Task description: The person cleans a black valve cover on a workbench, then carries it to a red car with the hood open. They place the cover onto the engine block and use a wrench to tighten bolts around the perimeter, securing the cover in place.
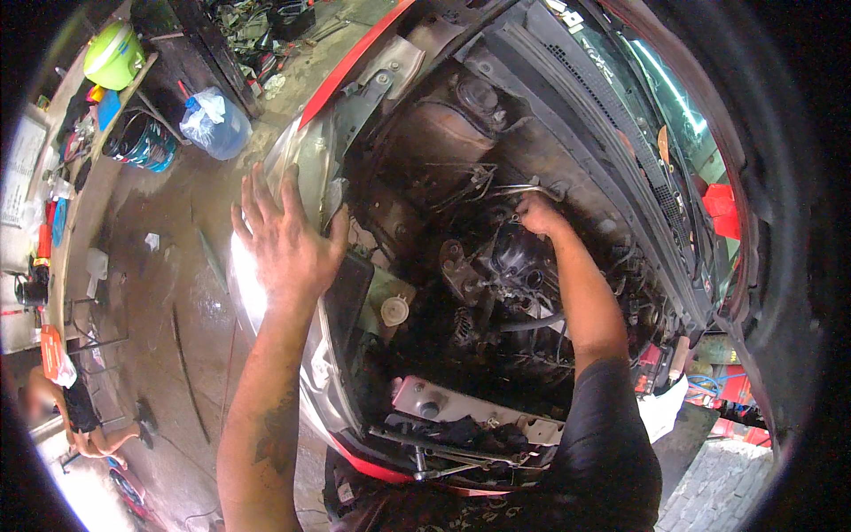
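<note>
Head view takes in the engine bay [550, 152] of a red car [347, 64], the dark engine [510, 264] in its middle. At the engine's upper edge, the right hand [538, 215] is curled close beside a shiny metal rod [519, 188]; whether it grips the rod cannot be told. Left of the engine, the left hand [294, 248] is spread and holds nothing, its back uppermost, over the car's front edge [312, 377]. Between that hand and the engine sits a pale round cap [394, 310]. Below the engine lies a silver hand tool [443, 473].
</note>
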A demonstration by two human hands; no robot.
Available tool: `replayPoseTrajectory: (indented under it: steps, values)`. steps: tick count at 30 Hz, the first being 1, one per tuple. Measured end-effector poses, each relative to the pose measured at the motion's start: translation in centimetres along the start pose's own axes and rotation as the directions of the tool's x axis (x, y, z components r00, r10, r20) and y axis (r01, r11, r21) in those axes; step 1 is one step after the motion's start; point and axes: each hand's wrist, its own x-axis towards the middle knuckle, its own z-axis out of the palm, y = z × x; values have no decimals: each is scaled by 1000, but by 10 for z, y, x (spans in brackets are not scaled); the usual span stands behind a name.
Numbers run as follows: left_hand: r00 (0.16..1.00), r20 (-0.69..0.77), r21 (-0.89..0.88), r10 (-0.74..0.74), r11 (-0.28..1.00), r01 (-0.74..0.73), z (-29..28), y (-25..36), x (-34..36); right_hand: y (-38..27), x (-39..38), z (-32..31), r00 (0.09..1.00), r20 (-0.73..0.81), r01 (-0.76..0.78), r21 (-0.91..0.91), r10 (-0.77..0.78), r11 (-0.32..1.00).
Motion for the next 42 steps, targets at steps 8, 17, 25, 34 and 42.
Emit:
replayPoseTrajectory:
  steps: [8,17,25,34,42]
  values:
    - [1000,1,13,1,1000,-1,-1,1,-1,-23,-17,0,986,-146,-98,-152,76,983]
    - [999,-41,43,17,999,-15,-1,2,-1,-10,-22,-17,999,-51,14,146,-7,989]
    - [999,-38,32,11,999,-10,-1,1,0,-12,-1,-17,992,1,121,-224,-124,967]
    - [999,-32,49,-1,999,3,0,2,-1,-20,-15,-14,998,-41,32,-225,-42,974]
    - [1000,-27,43,4,999,-3,0,1,0,-8,1,-15,997,69,-19,-58,23,998]
